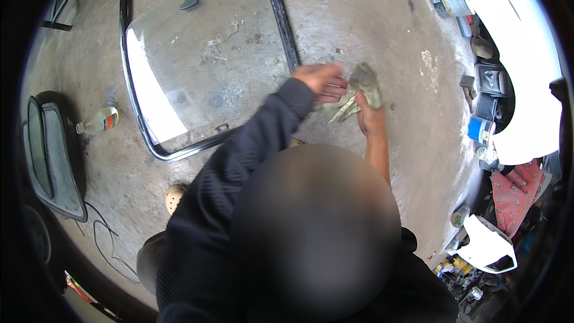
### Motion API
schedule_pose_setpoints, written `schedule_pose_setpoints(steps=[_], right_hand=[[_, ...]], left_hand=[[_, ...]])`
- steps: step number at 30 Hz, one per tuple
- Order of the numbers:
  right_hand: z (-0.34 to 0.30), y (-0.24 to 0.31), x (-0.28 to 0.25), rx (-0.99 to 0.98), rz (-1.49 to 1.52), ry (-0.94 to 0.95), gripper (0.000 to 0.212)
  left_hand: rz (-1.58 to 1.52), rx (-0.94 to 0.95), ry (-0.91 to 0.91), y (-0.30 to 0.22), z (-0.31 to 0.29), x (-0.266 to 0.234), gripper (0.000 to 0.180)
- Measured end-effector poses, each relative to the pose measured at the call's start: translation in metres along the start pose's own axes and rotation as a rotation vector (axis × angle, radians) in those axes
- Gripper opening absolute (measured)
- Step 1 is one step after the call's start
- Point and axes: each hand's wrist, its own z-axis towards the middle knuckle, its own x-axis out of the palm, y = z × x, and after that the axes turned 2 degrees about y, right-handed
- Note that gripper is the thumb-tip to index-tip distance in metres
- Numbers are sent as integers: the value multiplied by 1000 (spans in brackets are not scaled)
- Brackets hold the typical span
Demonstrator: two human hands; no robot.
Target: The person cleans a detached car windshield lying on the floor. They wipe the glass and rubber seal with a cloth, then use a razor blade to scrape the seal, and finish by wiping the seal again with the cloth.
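My right hand (pixel 372 118) grips a crumpled, pale green rag (pixel 373 88) that has a grey patch on its upper side. Just left of the rag is my left hand (pixel 323 81), smeared by motion, its fingers stretched out with nothing seen in them. Whether it touches the rag's edge I cannot tell. Beneath and left of my left forearm, a large clear glass pane (pixel 209 78) lies on the floor. A black frame or rubber seal (pixel 278 15) runs around it, and a small dark fitting (pixel 189 3) sits on the glass.
At the left are a bottle of yellowish liquid (pixel 100 120), a dark-framed window (pixel 63 155) and a thin cable (pixel 107 242). Along the right stand a paint can (pixel 455 1), a large white panel (pixel 526 60), a blue-and-white tin (pixel 480 130), a red cloth (pixel 518 196) and assorted clutter.
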Motion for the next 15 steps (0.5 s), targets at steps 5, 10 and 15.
schedule_pose_setpoints(steps=[5, 10, 15], right_hand=[[46, -14, -23, 418, 487, 367, 38], [58, -54, -35, 473, -16, 29, 28], [55, -86, 10, 188, -408, -69, 25]], left_hand=[[570, -160, -421, 21, -16, -92, 45], [1383, -56, -645, 109, -25, -70, 34], [1585, 285, -715, 155, -46, -77, 37]])
